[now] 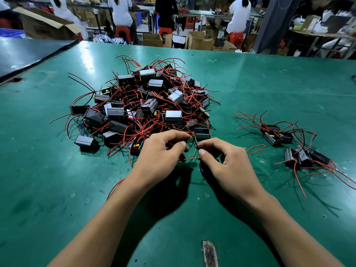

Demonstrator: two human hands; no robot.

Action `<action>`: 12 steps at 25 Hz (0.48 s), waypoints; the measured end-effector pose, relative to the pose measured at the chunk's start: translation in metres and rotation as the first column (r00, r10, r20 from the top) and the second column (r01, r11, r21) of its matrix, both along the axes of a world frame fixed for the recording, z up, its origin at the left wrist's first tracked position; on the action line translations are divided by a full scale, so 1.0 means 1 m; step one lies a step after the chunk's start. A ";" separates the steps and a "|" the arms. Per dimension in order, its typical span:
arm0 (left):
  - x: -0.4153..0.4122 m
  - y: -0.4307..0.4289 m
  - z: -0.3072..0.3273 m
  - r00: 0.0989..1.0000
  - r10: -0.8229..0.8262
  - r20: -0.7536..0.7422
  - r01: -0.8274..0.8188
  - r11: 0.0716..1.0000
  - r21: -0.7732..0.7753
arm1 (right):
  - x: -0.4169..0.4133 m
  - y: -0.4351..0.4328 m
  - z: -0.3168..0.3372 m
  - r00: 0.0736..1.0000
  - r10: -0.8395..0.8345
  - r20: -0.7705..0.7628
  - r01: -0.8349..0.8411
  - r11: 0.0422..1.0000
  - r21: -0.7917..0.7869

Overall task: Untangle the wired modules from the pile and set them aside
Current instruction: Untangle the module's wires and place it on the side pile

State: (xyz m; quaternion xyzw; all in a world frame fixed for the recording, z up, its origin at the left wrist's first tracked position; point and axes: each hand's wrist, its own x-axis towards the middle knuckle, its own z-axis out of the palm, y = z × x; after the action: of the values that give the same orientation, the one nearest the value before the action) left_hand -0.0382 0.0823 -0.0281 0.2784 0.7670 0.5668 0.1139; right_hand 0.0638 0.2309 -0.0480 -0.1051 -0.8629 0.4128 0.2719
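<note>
A tangled pile of small black modules with red and black wires (146,105) lies on the green table (57,180), in the middle. At the pile's near edge my left hand (163,153) pinches a wire between thumb and fingers. My right hand (223,160) pinches a red wire (189,158) that runs across to my left hand. A dark module seems to sit under my right palm, mostly hidden. Two small groups of separated modules lie to the right, one (277,134) farther and one (306,158) nearer.
A worn bare patch (210,253) marks the table's near edge. A second dark table (28,53) adjoins at the far left. Beyond the table stand cardboard boxes (200,41), orange stools and several people at benches.
</note>
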 end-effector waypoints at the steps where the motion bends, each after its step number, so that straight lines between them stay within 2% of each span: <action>1: 0.001 0.000 0.000 1.000 -0.003 0.010 0.003 1.000 0.010 | 0.000 -0.001 0.000 1.000 0.007 0.000 -0.007 1.000 0.007; 5: 0.003 0.000 0.001 1.000 0.009 0.017 -0.010 0.999 0.043 | 0.000 -0.001 0.000 1.000 0.019 0.005 -0.019 1.000 0.013; 9: 0.002 0.000 0.000 0.997 0.057 0.056 -0.062 0.994 0.086 | 0.000 0.001 -0.002 1.000 -0.004 -0.010 0.003 0.998 -0.069; 12: 0.003 0.000 0.001 0.998 0.045 0.048 -0.049 0.995 0.086 | 0.002 -0.001 0.000 0.999 0.049 -0.014 -0.050 0.996 -0.078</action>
State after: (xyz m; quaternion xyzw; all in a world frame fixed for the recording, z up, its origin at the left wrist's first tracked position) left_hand -0.0352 0.0821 -0.0276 0.2521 0.7450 0.6084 0.1058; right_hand 0.0653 0.2300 -0.0484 -0.0917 -0.8467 0.4537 0.2624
